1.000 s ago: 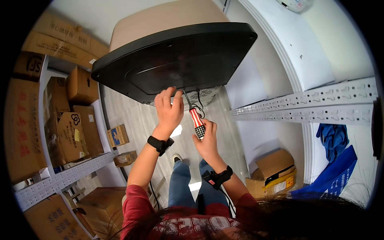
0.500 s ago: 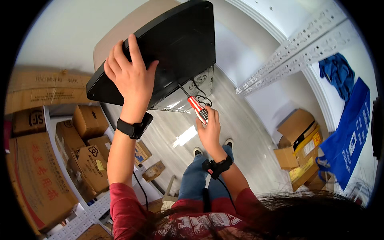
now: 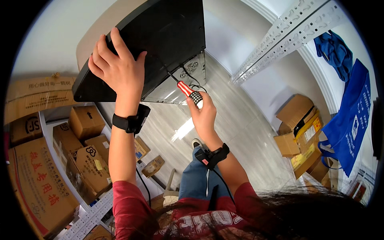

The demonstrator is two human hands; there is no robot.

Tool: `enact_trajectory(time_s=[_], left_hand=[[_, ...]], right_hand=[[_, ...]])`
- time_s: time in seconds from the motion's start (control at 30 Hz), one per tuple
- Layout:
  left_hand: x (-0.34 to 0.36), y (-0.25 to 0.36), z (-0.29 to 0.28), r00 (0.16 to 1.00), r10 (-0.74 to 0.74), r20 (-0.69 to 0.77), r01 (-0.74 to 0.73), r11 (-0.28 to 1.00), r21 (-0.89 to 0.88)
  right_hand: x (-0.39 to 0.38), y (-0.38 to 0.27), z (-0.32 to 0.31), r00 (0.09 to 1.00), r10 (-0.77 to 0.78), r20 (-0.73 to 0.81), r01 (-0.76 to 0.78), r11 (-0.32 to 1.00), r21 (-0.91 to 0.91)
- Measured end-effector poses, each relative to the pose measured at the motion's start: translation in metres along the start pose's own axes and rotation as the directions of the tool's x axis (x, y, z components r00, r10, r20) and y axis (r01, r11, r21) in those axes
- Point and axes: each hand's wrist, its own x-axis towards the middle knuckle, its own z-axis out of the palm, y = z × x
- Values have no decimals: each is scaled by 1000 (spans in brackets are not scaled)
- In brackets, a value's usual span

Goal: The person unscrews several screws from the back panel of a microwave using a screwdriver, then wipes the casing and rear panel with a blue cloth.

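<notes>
A black computer case (image 3: 172, 34) stands in front of me, with a perforated metal back panel (image 3: 176, 86) facing my side. Flat on its top near the left edge rests my left hand (image 3: 120, 68), fingers spread. My right hand (image 3: 205, 114) is closed round the handle end of a screwdriver (image 3: 186, 89) with a red, white and dark checked handle. Its shaft points up and left to the case's edge; I cannot tell whether the tip touches a screw. A thin black cable (image 3: 196, 82) hangs from the back panel beside the screwdriver.
On the left, a shelf holds several cardboard boxes (image 3: 90, 164). Open cartons (image 3: 298, 128) and a blue bag (image 3: 348, 128) lie at the right, by a perforated white metal upright (image 3: 280, 40). Small boxes (image 3: 153, 166) sit low between my arms, above the grey floor (image 3: 244, 140).
The case appears shifted left and up in view, with both hands and the screwdriver. The screwdriver handle has turned, showing more of its checked part. My right hand still grips it.
</notes>
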Motion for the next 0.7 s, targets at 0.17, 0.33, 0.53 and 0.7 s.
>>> enact_trajectory(time_s=[0.17, 0.33, 0.53, 0.7], left_hand=[[-2, -2, 3, 1000, -5, -5, 5, 1000, -5], [-2, -1, 3, 1000, -25, -8, 25, 999, -36], [-1, -5, 3, 1000, -30, -5, 29, 999, -31], [2, -1, 1, 998, -53, 32, 55, 997, -59]], right_hand=[[-7, 2, 1, 996, 47, -71, -44, 998, 44], [-12, 15, 9, 995, 17, -94, -11, 998, 68], [-7, -7, -1, 999, -12, -36, 12, 1000, 0], [-12, -10, 4, 997, -76, -11, 75, 995, -73]])
